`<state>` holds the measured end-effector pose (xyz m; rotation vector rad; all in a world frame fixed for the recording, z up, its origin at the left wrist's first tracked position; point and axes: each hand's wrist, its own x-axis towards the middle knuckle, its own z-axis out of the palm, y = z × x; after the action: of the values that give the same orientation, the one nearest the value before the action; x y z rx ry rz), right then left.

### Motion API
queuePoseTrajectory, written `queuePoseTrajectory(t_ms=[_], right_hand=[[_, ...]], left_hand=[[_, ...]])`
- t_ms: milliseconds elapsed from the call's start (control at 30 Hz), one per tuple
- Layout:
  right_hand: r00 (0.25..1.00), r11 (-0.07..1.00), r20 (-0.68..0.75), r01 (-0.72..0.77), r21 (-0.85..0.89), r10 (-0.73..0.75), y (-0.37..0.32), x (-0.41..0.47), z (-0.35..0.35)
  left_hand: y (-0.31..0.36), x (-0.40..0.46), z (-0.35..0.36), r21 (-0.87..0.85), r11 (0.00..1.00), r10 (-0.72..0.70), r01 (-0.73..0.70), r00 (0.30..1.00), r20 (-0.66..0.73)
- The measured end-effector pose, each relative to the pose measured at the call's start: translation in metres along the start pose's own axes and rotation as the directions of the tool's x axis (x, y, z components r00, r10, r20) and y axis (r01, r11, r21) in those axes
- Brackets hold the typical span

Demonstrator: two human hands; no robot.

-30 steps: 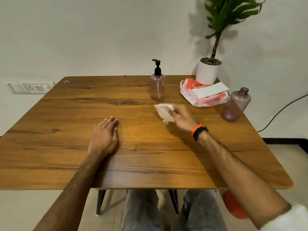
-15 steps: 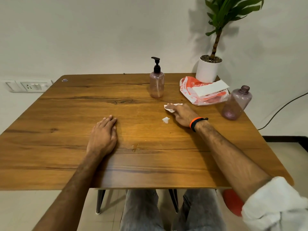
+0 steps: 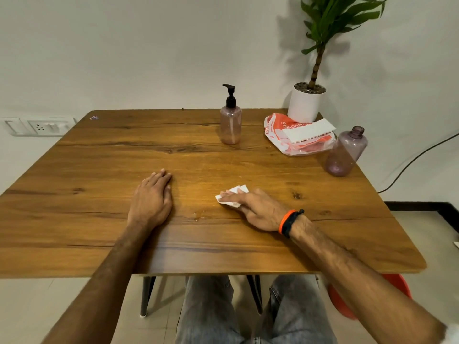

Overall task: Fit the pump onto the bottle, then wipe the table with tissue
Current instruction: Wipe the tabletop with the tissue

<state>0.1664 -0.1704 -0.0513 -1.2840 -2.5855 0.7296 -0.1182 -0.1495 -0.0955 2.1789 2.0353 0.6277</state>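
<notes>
A pink bottle (image 3: 230, 125) with a black pump fitted on top stands upright at the back middle of the wooden table (image 3: 99, 157). My right hand (image 3: 258, 209) lies flat with straight fingers pressing a folded white tissue (image 3: 232, 197) onto the tabletop near the middle. My left hand (image 3: 152, 201) rests palm down on the wood, holding nothing. A small wet patch (image 3: 198, 216) glints between the two hands.
An orange-and-white tissue pack (image 3: 298, 137) with a white sheet on it lies at the back right. Beside it stands an uncapped purple bottle (image 3: 346, 151). A potted plant (image 3: 307, 103) sits at the back right corner. A cable hangs off to the right.
My right hand has slid the tissue toward me and a little left across the table. The small white scrap seen earlier is gone from view. The left hand has stayed put.
</notes>
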Motion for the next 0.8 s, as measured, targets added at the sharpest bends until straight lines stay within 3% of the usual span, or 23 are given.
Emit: queuePoseTrajectory(t_ms=[100,167,200,267,333,400,633,800], right_hand=[[0.998,0.992,-0.049,0.045,0.119,-0.04,-0.002,-0.002,-0.004],[0.994,0.918,-0.111,0.022,0.397,0.025,0.0,0.0,-0.003],[0.988,0.813,-0.13,0.008,0.582,0.083,0.0,0.001,-0.002],[0.968,0.454,-0.124,0.013,0.891,0.216,0.001,0.007,0.001],[0.935,0.139,-0.082,0.036,0.99,0.345,0.003,0.012,0.0],[0.9,-0.013,-0.043,0.054,0.998,0.435,0.006,0.017,-0.004],[0.878,-0.107,0.035,0.018,0.994,0.477,0.006,0.024,-0.008],[0.867,-0.032,0.009,0.007,0.999,0.498,0.0,0.028,-0.009]], left_hand=[[0.0,-0.001,0.0,-0.008,1.0,0.005,-0.005,1.0,-0.008],[-0.001,-0.001,0.0,-0.006,1.0,0.009,-0.009,1.0,-0.018],[-0.001,-0.002,0.0,-0.005,1.0,0.009,-0.009,1.0,-0.019],[-0.002,-0.001,0.0,-0.003,1.0,0.007,-0.008,1.0,-0.018],[-0.002,-0.001,0.0,0.0,1.0,0.008,-0.008,1.0,-0.019],[-0.002,-0.001,0.001,-0.001,1.0,0.008,-0.008,1.0,-0.022],[-0.004,0.0,0.001,-0.007,1.0,0.013,-0.013,1.0,-0.007],[0.002,0.001,-0.006,-0.048,0.999,-0.008,0.009,1.0,0.025]])
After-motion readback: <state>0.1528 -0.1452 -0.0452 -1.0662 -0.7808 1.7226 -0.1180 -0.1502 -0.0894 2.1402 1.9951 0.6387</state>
